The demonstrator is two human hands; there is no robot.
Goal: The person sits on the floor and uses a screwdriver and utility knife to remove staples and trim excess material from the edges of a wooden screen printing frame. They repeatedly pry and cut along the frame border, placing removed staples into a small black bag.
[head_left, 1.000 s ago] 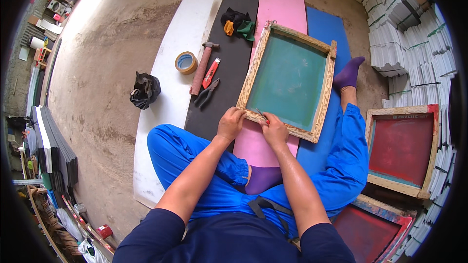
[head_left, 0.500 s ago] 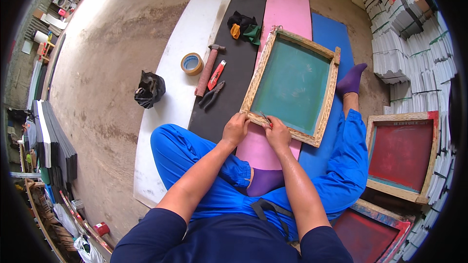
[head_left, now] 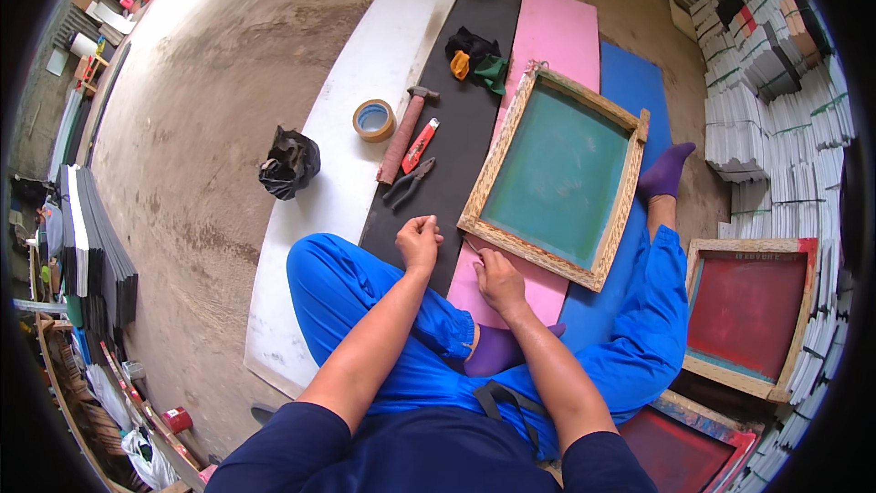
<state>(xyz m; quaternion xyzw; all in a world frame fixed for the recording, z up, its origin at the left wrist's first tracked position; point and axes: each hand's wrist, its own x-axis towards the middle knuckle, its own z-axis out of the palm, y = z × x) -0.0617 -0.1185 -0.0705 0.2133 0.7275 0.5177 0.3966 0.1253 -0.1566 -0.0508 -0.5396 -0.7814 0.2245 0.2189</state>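
Head view: screen (head_left: 561, 178) lying flat across the pink sheet (head_left: 552, 32) and blue sheet (head_left: 630, 82), just beyond the hands, presumably for easy reach. Right hand (head_left: 500, 281), near its near edge: grip closed on a thin tool (head_left: 473, 246), apparently for fine control. Left hand (head_left: 419, 242): grip closed, contents indeterminable. Left of the screen, hammer (head_left: 404, 132), cutter (head_left: 421, 144) and pliers (head_left: 410, 183) probably lie together for convenience; farther left, tape (head_left: 375, 137) and bag (head_left: 290, 166).
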